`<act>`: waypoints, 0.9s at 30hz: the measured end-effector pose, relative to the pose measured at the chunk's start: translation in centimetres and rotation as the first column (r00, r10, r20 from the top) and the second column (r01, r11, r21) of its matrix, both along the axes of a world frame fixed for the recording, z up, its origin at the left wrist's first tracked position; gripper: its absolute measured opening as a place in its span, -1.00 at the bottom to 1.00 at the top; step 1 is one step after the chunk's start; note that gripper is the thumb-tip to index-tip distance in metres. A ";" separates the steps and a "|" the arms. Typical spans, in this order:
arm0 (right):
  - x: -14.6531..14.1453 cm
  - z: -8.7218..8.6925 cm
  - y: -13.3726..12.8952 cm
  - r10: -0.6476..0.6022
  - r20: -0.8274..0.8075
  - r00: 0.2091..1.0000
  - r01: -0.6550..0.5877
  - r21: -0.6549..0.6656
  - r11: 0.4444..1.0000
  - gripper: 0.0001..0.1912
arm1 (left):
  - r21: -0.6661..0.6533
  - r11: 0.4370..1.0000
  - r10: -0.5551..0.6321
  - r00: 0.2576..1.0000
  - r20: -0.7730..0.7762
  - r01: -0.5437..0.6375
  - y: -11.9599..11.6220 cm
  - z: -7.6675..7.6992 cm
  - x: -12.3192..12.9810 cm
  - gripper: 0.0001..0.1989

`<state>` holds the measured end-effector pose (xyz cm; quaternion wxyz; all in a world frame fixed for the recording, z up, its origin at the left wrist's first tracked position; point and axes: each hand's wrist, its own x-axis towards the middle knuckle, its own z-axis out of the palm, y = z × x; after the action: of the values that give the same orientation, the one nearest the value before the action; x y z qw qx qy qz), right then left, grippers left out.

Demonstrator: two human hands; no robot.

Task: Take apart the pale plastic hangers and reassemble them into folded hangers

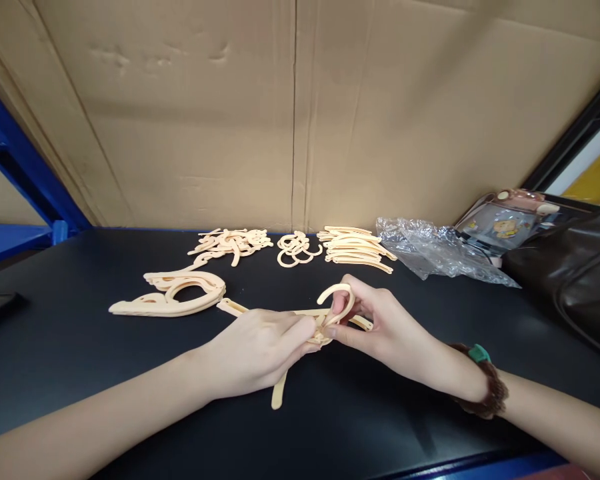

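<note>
Over the middle of the table, my left hand (263, 347) is closed around the centre of a cream plastic folding hanger (231, 307). One hanger arm sticks out to the left, and a narrow strip (278, 393) points down below my fingers. My right hand (385, 320) pinches a curved cream hanger hook (349, 297) between thumb and fingers. The hook's lower end meets the hanger's centre, with its curve standing up. My fingertips hide much of that joint. To the left lies a stack of folded hangers (180, 307).
On the black table (130, 393), loose cream pieces (237, 243), a few hooks (295, 250) and a row of hanger arms (357, 250) lie along the back. Crumpled clear plastic (425, 247), a clear pouch (500, 223) and a dark leather bag (570, 273) stand right. Cardboard (205, 120) rises behind.
</note>
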<state>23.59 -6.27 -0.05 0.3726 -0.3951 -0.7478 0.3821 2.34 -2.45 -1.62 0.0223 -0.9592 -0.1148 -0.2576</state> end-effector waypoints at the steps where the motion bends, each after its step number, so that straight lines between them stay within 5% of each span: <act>1: -0.1 0.0 -0.1 -0.022 0.036 0.999 0.020 0.040 0.999 -0.80 | -0.012 1.000 0.011 1.000 -0.002 -0.011 0.0 0.0 0.0 -0.81; 5: -0.6 -0.3 -0.3 -0.104 0.115 0.988 0.086 0.153 0.984 -0.80 | -0.054 0.992 0.113 0.994 -0.008 -0.113 0.1 -0.1 0.0 -0.82; 16: 0.1 -0.4 -0.2 -0.059 -0.103 0.993 0.066 0.066 0.996 -0.80 | -0.295 0.932 0.220 0.976 0.003 -0.209 -0.6 -0.2 0.1 -0.92; 18: 0.2 -0.4 -0.1 -0.061 -0.075 0.995 0.067 0.082 0.994 -0.83 | -0.349 0.906 0.250 0.968 -0.023 -0.242 -0.7 0.0 0.0 -0.79; 22: 0.7 -0.5 0.4 -0.080 -0.027 0.996 0.083 0.120 0.989 -0.90 | -0.400 0.866 0.303 0.951 -0.053 -0.299 -0.9 0.5 -0.1 -0.91; 27: 1.9 -0.5 1.5 -0.264 0.236 0.935 0.160 0.383 0.910 -0.92 | -0.381 0.823 0.447 0.894 -0.022 -0.421 -0.8 1.4 -0.4 -0.89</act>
<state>25.48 -4.79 -0.50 0.3671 -0.4507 -0.8022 0.1361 1.99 -3.24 -0.27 -0.1079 -0.8845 -0.3780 -0.2514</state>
